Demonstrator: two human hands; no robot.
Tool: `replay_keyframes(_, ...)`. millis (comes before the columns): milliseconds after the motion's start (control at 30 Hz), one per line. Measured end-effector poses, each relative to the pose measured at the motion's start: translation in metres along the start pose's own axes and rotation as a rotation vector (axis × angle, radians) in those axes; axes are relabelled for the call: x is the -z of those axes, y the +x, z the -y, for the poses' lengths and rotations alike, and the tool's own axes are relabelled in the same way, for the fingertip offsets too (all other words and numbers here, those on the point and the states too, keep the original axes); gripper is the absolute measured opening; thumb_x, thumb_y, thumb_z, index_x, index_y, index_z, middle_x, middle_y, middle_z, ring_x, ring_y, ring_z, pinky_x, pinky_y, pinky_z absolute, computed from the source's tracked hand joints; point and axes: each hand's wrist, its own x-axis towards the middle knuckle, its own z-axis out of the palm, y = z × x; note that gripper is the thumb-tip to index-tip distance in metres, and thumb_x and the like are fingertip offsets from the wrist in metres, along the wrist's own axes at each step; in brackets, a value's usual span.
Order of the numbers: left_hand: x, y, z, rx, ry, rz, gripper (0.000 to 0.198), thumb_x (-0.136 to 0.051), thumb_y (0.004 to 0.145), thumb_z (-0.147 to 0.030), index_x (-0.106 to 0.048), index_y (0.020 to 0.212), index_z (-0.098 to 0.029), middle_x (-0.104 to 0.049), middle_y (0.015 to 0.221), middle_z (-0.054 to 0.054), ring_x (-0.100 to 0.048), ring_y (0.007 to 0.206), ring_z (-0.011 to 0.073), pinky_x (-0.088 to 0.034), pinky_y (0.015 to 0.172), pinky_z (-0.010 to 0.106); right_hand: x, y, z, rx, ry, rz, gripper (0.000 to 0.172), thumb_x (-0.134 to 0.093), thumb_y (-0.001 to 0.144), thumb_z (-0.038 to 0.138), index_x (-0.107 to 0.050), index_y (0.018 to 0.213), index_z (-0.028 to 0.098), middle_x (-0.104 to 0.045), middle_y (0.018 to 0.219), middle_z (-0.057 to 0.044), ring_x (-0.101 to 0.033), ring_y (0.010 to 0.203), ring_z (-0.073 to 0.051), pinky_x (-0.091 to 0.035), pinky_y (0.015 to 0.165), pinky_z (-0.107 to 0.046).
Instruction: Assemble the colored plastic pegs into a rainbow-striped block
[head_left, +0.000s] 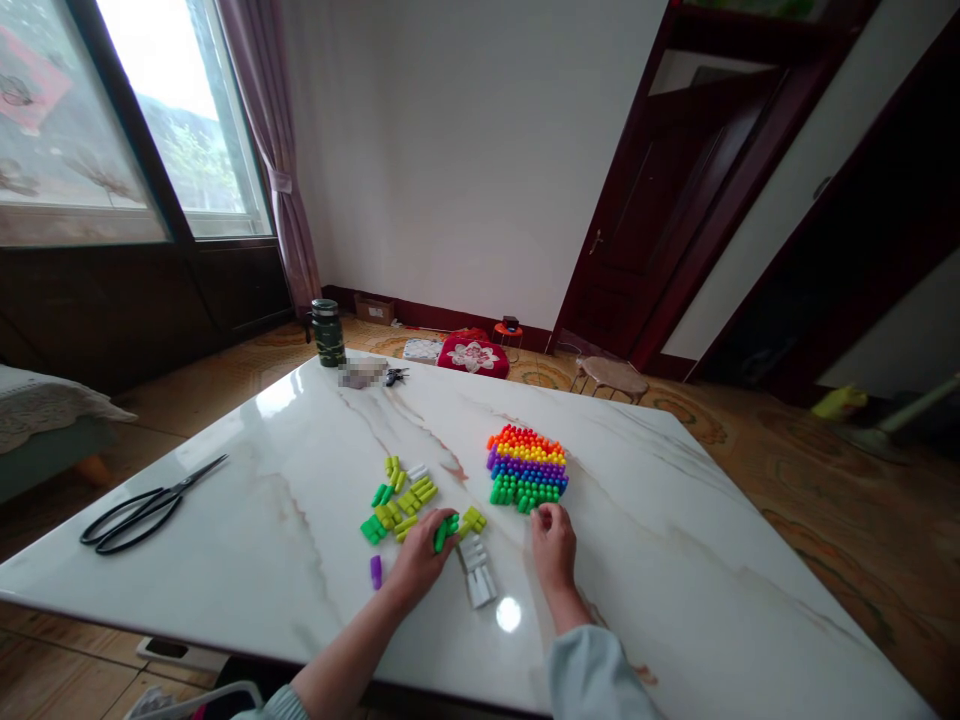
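Note:
My left hand [424, 552] is closed around a few green capsule-shaped plastic pieces [445, 532]. My right hand [553, 545] has its fingers pinched at the near edge of a block of upright pieces [527, 466], set in coloured rows from red at the far side to green at the near side. Whatever its fingertips may hold is hidden. Loose yellow-green pieces [417, 494] lie in small groups beyond my left hand, with green pieces [373, 530] beside them. White pieces [478, 572] lie between my hands, and a purple piece [376, 572] is left of my left hand.
Black-handled scissors [142, 510] lie on the left of the white marbled table [255, 520]. At its far corner stand a dark green flask [328, 333], a blurred-out item [363, 373] and a small dark object [396, 376]. A stool [611, 376] stands beyond the far edge.

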Motion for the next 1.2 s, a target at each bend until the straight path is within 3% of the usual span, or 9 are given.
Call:
replay_keyframes(200,0.001,0.001,-0.003,0.019,-0.009,0.008,0.024,-0.053,0.084,-0.029,-0.058,0.107,-0.021,-0.067,0.098,0.006,-0.063,0.09,0.0193,-0.05,0.082,0.033,0.004,0.001,0.007,0.074,0.074,0.114,0.015,-0.048,0.082,0.027,-0.06,0.079,0.018,-0.061,0.082,-0.007,-0.057,0.074,-0.018,-0.049,0.07,-0.031)
replay_keyframes(833,0.003,0.001,-0.007,0.022,0.008,0.005,0.024,-0.054,0.084,-0.027,-0.058,0.107,-0.021,-0.067,0.1,0.006,-0.063,0.092,0.0191,-0.049,0.084,0.033,0.01,0.003,0.018,0.207,-0.024,0.265,0.024,-0.05,0.083,0.024,-0.072,0.092,0.018,-0.064,0.085,-0.006,-0.06,0.075,-0.016,-0.048,0.074,-0.028)
replay_keyframes(1033,0.0,-0.003,-0.002,0.057,-0.016,-0.016,0.038,-0.055,0.08,-0.021,-0.053,0.118,-0.022,-0.067,0.101,0.006,-0.063,0.093,0.0192,-0.049,0.084,0.034,-0.001,-0.016,0.06,0.149,0.247,0.365,0.024,-0.048,0.083,0.017,-0.069,0.093,0.02,-0.064,0.089,-0.005,-0.061,0.075,-0.015,-0.051,0.066,-0.025)
replay_keyframes(1200,-0.002,-0.004,0.0,0.064,-0.059,-0.014,0.052,-0.052,0.074,-0.011,-0.047,0.126,-0.022,-0.066,0.105,0.005,-0.062,0.095,0.0183,-0.048,0.088,0.034,-0.02,-0.032,0.101,0.203,0.426,0.483,0.046,-0.046,0.072,0.005,-0.065,0.109,0.024,-0.064,0.1,-0.004,-0.061,0.087,-0.017,-0.052,0.075,-0.027)
